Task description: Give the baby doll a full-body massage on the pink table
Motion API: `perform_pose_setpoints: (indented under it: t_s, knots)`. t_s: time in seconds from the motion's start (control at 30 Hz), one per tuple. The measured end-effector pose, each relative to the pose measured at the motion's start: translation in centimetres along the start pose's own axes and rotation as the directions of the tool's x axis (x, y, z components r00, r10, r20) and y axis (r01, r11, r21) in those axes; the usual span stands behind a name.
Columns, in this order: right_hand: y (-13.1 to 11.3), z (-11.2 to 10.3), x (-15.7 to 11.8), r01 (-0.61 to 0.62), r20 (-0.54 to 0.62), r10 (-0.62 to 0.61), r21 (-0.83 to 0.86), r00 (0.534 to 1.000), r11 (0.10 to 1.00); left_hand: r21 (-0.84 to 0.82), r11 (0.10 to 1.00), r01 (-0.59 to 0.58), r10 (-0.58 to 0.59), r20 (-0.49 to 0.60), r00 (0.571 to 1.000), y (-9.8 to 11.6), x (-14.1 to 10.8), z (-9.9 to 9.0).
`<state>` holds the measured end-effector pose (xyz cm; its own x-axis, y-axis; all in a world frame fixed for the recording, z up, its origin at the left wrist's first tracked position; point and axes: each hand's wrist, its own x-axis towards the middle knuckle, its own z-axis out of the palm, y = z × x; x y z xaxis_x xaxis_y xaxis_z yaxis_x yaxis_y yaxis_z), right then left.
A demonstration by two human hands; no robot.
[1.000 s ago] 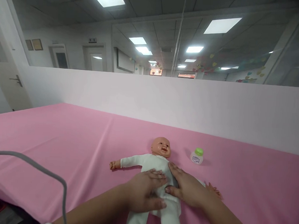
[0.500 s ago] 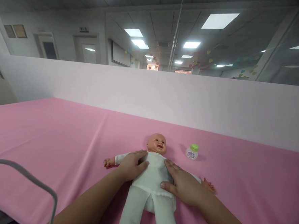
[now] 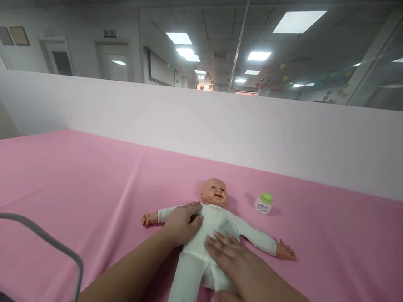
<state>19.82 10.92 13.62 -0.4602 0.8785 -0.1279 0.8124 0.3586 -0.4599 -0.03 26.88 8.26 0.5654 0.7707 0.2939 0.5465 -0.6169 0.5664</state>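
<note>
Right hand: the right hand [image 3: 245, 276] is lying open and flat, fingers spread, on the tummy and hip of the doll [image 3: 213, 233]. It is the thing closest to the camera.
Left hand: the left hand [image 3: 182, 222] is lying open on the doll's chest and shoulder, with the thumb pointing toward the doll's neck. It is pressing, not gripping.
Doll: the doll is lying on its back on the pink desk [image 3: 66, 183], head pointing away, arms stretched out to both sides. It is wearing a white suit. Its legs are running off the bottom edge of the picture.
Cable: a grey cable [image 3: 42, 239] is curving over the near left corner, well apart from the doll.
What is different: half a second ago the right hand was lying on the doll's side, over its far arm. Now it is sitting lower and nearer, so that arm and its small hand are showing in full. The left hand is staying in the same spot on the chest. The doll and bottle are staying put.
Bottle: a small white bottle [image 3: 263, 204] with a green cap is standing upright near the doll's head, on the right, not touching it.
Open room: the pink desk is lying wide and bare to the left of the doll, and also to the right past the bottle.
Far edge: a white wall [image 3: 203, 124] is standing along the back of the desk, with glass above it.
</note>
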Motion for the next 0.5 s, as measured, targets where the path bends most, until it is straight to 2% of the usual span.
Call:
perform_pose_setpoints:
  t_s: [0.07, 0.17, 0.27, 0.37, 0.5]
  knots:
    - [1.7, 0.5, 1.0, -0.006, -0.085, 0.004, -0.019, 0.996, 1.0, 0.002, 1.0, 0.007, -0.007, -0.002, 1.0, 0.0, 0.0, 0.1]
    - [3.8, 0.9, 2.6, -0.007, -0.143, -0.002, -0.063, 0.99, 0.998, 0.006, 1.0, 0.011, -0.011, -0.001, 1.0, 0.0, 0.0, 0.2]
    - [5.2, 1.0, 3.8, -0.137, -0.193, 0.116, -0.098, 0.974, 0.986, -0.004, 1.0, -0.001, 0.001, 0.002, 1.0, 0.0, 0.0, 0.2]
    - [6.3, 1.0, 4.3, -0.286, -0.233, 0.255, -0.113, 0.938, 0.951, -0.012, 1.0, -0.013, 0.013, 0.012, 1.0, 0.1, 0.0, 0.2]
    - [7.4, 1.1, 3.8, -0.388, -0.261, 0.35, -0.109, 0.9, 0.915, 0.012, 1.0, -0.017, 0.017, 0.032, 0.999, 0.3, -0.1, -0.6]
